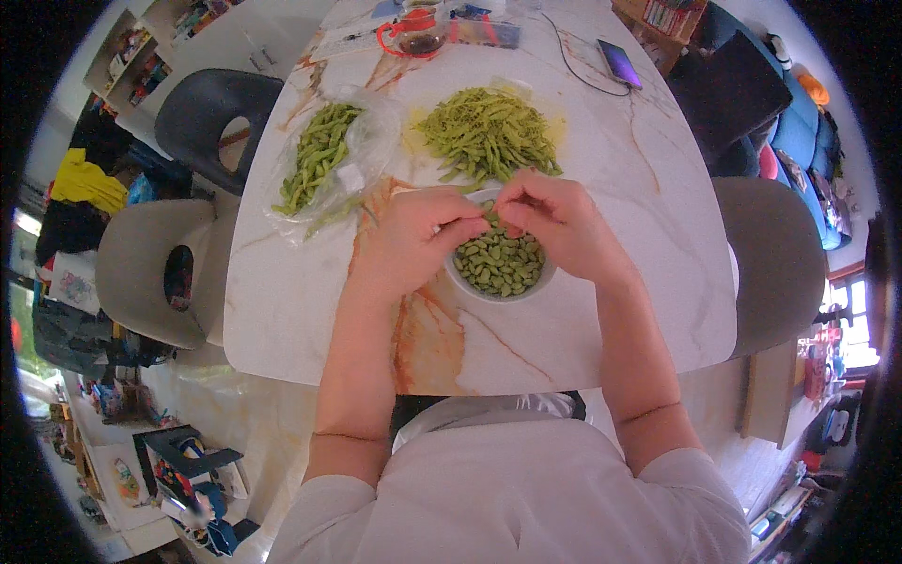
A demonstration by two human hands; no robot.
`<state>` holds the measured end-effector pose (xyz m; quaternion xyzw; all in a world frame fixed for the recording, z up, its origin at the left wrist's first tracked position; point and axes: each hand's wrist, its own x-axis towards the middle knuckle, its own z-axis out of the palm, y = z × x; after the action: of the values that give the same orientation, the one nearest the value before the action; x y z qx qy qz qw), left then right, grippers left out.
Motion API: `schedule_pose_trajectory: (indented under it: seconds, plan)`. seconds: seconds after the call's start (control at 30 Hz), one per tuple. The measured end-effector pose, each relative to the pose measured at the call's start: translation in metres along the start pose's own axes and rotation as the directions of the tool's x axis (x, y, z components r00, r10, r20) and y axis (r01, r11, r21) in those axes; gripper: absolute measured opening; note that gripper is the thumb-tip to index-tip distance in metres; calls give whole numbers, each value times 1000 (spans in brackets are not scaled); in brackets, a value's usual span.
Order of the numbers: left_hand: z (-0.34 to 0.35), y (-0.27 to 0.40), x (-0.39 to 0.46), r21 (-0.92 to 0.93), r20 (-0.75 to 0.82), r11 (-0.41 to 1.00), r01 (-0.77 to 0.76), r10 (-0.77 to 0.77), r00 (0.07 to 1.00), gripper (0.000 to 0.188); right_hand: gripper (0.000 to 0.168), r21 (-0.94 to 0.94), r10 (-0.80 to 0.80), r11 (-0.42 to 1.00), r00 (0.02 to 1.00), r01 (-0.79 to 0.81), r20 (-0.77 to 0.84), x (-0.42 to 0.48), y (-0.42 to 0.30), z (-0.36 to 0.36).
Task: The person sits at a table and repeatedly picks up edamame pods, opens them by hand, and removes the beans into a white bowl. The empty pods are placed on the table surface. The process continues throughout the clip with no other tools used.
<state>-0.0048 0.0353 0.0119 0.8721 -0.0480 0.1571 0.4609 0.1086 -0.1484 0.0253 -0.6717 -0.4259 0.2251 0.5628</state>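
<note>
Both of my hands meet above a white bowl (504, 299) that holds many shelled green beans (502, 264). My left hand (423, 233) pinches thumb against fingers at the bowl's left side. From the right, my right hand (557, 222) pinches close to it. A green bean pod (491, 213) shows between the fingertips, mostly hidden by them. Just behind the bowl is a large heap of green pods (493, 130) on a yellowish sheet. To the left, more pods (320, 155) lie on a clear plastic bag (373, 134).
The marble-patterned table (634, 247) carries a glass pot with a red handle (421, 39), a clear box (486, 33) and a phone (620, 65) on a cable at its far end. Chairs stand at the left (155, 268) and right (768, 268).
</note>
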Motion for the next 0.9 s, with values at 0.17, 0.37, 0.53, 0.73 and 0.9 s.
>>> schedule_pose_trajectory:
  seconds: [0.17, 0.37, 0.53, 0.73, 0.9]
  plan:
    - [26, 10, 3, 508, -217, 838, -200, 349, 912, 16, 7, 391, 163, 913, 983, -116, -88, 7, 7, 2]
    - [29, 6, 2, 39, -300, 999, 38, -25, 954, 19, 5, 204, 64, 978, 990, -38, -124, 5, 4, -2]
    - [18, 6, 5, -570, -45, 762, 309, -404, 914, 7, 12, -7, -53, 999, 990, 52, -132, 2, 5, -2]
    - [15, 13, 2, -380, -147, 872, 307, -384, 911, 8, 16, -359, -427, 868, 885, 343, -187, 8, 0, 13]
    - [9, 24, 1, -34, -159, 976, 215, -218, 963, 10, 17, -328, -297, 906, 954, 267, -44, 2, 5, -1]
